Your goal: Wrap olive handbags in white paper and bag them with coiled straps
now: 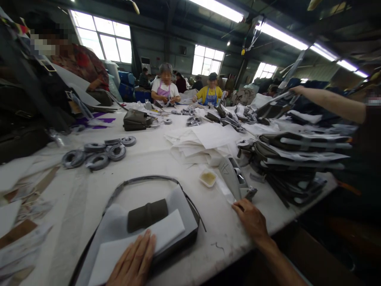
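My left hand (pixel 133 260) lies flat with fingers stretched out on white paper sheets (pixel 166 228) that cover a dark olive handbag (pixel 147 214) near the table's front edge. The bag's long grey strap (pixel 139 181) loops on the table behind it. My right hand (pixel 251 218) rests on the white table (pixel 154 159) to the right, fingers curled, touching the base of a grey tape dispenser (pixel 233 178). Whether it grips the dispenser is unclear.
A small tray of yellowish paste (pixel 208 177) sits by the dispenser. Grey strap rolls (pixel 98 155) lie left, white paper stacks (pixel 205 143) centre, stacked bags (pixel 294 163) right. Another person's arm (pixel 330 103) reaches over the right side. Several workers sit at the far end.
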{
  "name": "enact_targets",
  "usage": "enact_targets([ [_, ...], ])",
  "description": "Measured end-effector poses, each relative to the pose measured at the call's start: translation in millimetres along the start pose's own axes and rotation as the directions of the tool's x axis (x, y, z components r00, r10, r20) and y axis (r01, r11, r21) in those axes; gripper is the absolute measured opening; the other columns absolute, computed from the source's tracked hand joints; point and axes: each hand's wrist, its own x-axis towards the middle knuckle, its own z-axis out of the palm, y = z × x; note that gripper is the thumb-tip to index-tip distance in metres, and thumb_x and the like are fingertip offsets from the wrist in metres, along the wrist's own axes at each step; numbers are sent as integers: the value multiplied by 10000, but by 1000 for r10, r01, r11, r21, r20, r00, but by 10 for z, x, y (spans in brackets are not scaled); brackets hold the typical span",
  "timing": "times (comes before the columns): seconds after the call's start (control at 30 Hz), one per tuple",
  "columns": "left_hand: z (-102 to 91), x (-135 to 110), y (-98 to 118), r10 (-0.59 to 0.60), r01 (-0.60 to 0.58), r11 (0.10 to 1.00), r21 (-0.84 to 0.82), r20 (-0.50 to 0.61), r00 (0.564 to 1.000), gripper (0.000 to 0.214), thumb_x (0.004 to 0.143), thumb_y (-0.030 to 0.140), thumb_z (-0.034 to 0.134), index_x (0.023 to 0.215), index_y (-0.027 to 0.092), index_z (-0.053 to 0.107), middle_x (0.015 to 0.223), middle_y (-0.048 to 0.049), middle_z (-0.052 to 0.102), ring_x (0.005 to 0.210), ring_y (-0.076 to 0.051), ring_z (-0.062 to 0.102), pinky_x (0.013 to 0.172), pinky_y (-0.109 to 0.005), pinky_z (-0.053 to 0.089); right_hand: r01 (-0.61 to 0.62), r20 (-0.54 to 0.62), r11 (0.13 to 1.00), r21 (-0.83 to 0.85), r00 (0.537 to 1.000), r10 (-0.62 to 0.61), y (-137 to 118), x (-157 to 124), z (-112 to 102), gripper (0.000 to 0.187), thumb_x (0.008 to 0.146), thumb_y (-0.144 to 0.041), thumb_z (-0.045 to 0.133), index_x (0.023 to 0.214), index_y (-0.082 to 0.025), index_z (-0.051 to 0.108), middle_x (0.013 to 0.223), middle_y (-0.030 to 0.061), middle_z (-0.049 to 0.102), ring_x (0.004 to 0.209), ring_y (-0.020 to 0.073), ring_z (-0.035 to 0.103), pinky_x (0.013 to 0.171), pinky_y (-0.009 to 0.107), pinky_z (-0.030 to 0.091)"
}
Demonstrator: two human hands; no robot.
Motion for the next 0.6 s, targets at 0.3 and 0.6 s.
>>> enact_targets([
  [0.3,-130,58,69,-8,4,997,79,49,999,470,972,119,323,1393,186,522,1430,-50,546,1261,-215,547,1127,-349,349,41,77,998,-37,996,-38,68,124,-74,225,882,-352,516,826,-243,705,936,25,714,863,208,659,757,302,443],
  [0.6,-57,25,50,3,-1,997,82,-22,1000,558,943,76,332,1472,237,409,1417,-59,558,1212,-224,592,1042,-359,451,37,29,997,-64,999,-35,-80,60,-285,212,893,-310,512,804,-228,686,906,32,701,848,199,656,740,284,435],
])
